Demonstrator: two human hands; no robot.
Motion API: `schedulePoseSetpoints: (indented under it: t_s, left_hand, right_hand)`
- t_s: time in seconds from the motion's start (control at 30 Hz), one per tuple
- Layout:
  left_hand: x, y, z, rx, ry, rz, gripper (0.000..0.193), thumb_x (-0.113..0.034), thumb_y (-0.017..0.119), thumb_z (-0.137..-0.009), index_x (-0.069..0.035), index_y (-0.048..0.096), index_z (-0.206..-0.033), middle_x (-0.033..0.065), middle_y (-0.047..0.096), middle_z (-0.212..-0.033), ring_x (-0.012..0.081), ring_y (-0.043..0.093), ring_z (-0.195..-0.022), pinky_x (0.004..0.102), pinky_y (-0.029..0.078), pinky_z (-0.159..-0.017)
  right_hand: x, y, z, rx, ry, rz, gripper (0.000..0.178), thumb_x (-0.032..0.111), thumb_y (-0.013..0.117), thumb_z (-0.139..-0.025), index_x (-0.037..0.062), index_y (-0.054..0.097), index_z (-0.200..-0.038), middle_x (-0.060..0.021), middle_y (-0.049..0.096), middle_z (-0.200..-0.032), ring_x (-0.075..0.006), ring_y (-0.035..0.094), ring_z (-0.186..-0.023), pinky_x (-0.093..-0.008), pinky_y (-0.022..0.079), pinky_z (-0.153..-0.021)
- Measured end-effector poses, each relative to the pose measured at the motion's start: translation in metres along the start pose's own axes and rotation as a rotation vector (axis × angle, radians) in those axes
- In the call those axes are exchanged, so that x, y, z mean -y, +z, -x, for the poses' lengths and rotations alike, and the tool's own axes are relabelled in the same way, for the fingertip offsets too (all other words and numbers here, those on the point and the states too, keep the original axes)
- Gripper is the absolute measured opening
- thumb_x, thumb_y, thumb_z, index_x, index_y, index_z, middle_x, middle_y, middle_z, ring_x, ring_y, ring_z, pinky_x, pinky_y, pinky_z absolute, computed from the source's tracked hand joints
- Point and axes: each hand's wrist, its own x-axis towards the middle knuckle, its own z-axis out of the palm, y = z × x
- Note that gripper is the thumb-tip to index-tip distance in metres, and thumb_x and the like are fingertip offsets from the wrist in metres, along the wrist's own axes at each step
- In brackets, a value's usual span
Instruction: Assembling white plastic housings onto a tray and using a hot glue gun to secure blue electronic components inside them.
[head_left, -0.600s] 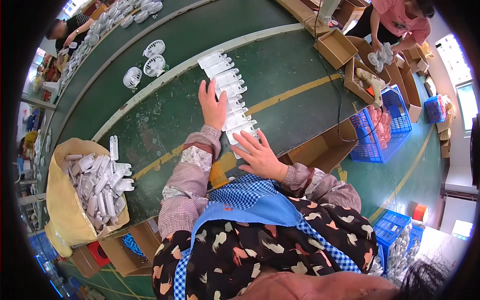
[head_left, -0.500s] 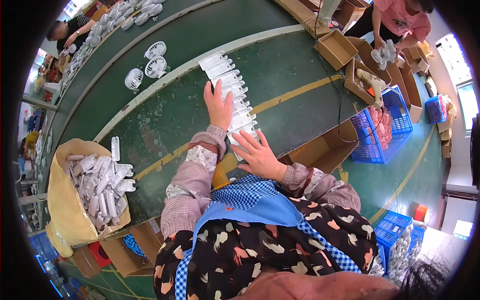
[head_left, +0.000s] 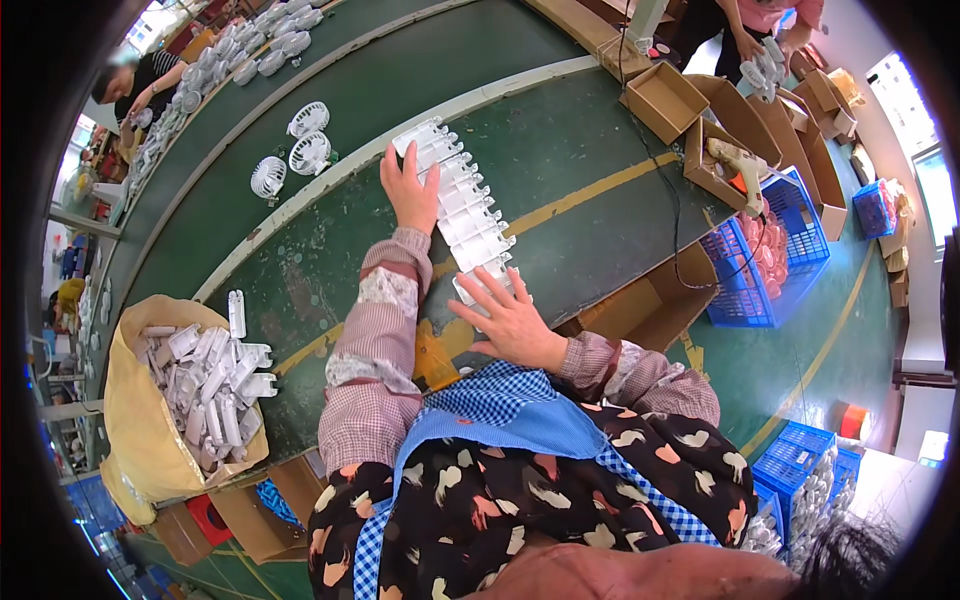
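A row of white plastic shell pieces (head_left: 468,220) lies side by side on the green worktable, running from the far edge toward me. Small hooked ends line the right side of the row. My left hand (head_left: 411,188) rests at the far left end of the row, its fingers apart and touching or just over the last pieces. Over the near end, my right hand (head_left: 512,322) is spread, partly covering the nearest piece. Neither hand is closed around anything.
A yellow sack (head_left: 140,400) full of loose white pieces stands left. White round fan heads (head_left: 310,152) lie beyond the table's pale rim (head_left: 370,155). At right are cardboard boxes (head_left: 665,100), a glue gun (head_left: 738,160), its black cable, and a blue crate (head_left: 745,300). Two people work farther off.
My left hand has slid up and left to the row's far end. My right hand has shifted slightly left and down. The pieces now sit closer together in a straighter row.
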Motion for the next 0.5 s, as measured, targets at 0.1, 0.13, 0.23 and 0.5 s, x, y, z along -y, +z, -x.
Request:
schedulePoseSetpoints:
  t_s: [0.1,0.13,0.23,0.5]
  left_hand:
    - [0.014,0.01,-0.017,0.056,0.04,-0.078,0.054,-0.029,0.064,-0.078,-0.014,0.047,-0.127,0.0206,0.028,-0.139,0.0422,0.028,-0.125,0.0475,0.025,-0.104]
    - [0.017,0.014,-0.019,0.059,0.038,-0.08,0.054,-0.029,0.064,-0.078,-0.014,0.047,-0.127,0.0206,0.028,-0.139,0.0422,0.028,-0.125,0.0475,0.025,-0.104]
    - [0.018,0.022,-0.018,0.113,0.058,-0.124,0.052,-0.031,0.064,-0.079,-0.016,0.049,-0.126,0.0181,0.03,-0.139,0.0422,0.028,-0.125,0.0477,0.026,-0.104]
    - [0.014,0.023,-0.017,0.168,0.086,-0.206,0.047,-0.034,0.061,-0.08,-0.017,0.052,-0.123,0.0143,0.032,-0.14,0.0425,0.026,-0.127,0.0477,0.025,-0.104]
  right_hand:
    - [0.005,0.001,-0.011,0.029,-0.014,-0.024,0.077,0.04,0.074,-0.063,0.02,0.042,-0.131,-0.0102,0.024,-0.145,-0.0312,0.02,-0.135,-0.0577,0.017,-0.104]
    - [0.006,0.003,-0.012,0.031,-0.013,-0.027,0.077,0.04,0.074,-0.063,0.02,0.042,-0.131,-0.0102,0.024,-0.145,-0.0312,0.02,-0.135,-0.0577,0.017,-0.104]
    - [0.004,0.007,-0.01,-0.011,-0.003,-0.008,0.066,0.038,0.072,-0.066,0.0174,0.049,-0.125,-0.0105,0.028,-0.142,-0.0312,0.02,-0.134,-0.0575,0.02,-0.103]
    - [-0.009,0.005,0.0,-0.009,0.047,0.046,0.058,0.032,0.069,-0.07,0.0199,0.049,-0.123,-0.0076,0.031,-0.142,-0.028,0.023,-0.134,-0.058,0.017,-0.104]
